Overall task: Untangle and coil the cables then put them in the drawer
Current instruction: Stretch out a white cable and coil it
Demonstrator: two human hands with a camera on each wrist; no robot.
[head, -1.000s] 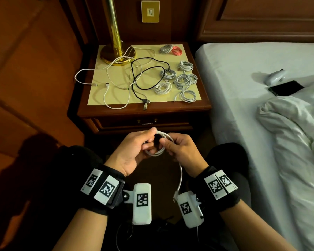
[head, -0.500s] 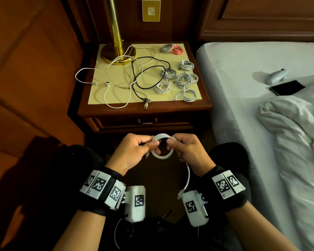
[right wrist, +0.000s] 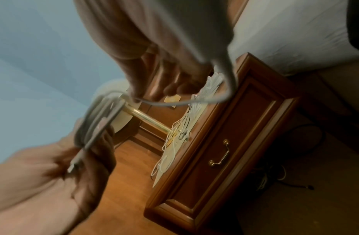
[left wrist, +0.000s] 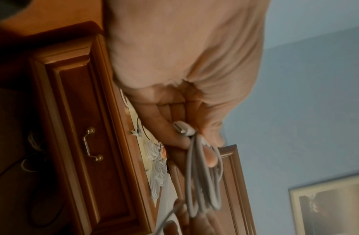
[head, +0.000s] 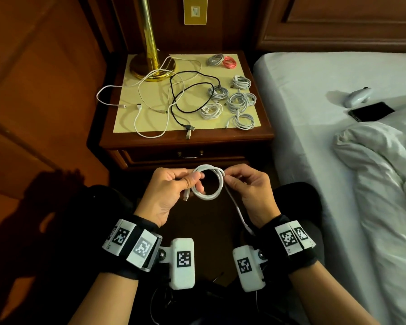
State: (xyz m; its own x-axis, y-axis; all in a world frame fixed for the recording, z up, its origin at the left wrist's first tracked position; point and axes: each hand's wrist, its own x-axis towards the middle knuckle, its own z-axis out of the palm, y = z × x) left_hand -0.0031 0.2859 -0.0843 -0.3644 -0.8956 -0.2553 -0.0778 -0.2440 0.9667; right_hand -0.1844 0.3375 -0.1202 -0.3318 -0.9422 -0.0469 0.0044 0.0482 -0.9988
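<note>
I hold a white cable (head: 217, 184) as a small coil in front of the closed drawer (head: 190, 155). My left hand (head: 174, 186) pinches the coil's left side, its plug end (left wrist: 182, 127) sticking out under my thumb. My right hand (head: 246, 184) pinches the coil's upper right, and the loose tail (head: 240, 214) runs down past that wrist. In the right wrist view the coil (right wrist: 100, 114) is blurred. On the nightstand (head: 265, 134) lie loose white cables (head: 150, 109), a loose black cable (head: 188, 95) and several coiled bundles (head: 238, 102).
A brass lamp base (head: 150, 66) stands at the back left of the nightstand on a yellow mat (head: 220, 123). The bed (head: 338, 160) is to the right with a phone (head: 370, 111) and a white device (head: 358, 97). Dark cords lie on the floor (right wrist: 275, 173).
The coil has opened into a rounder, wider loop and both hands have spread slightly apart. The hanging tail has become shorter.
</note>
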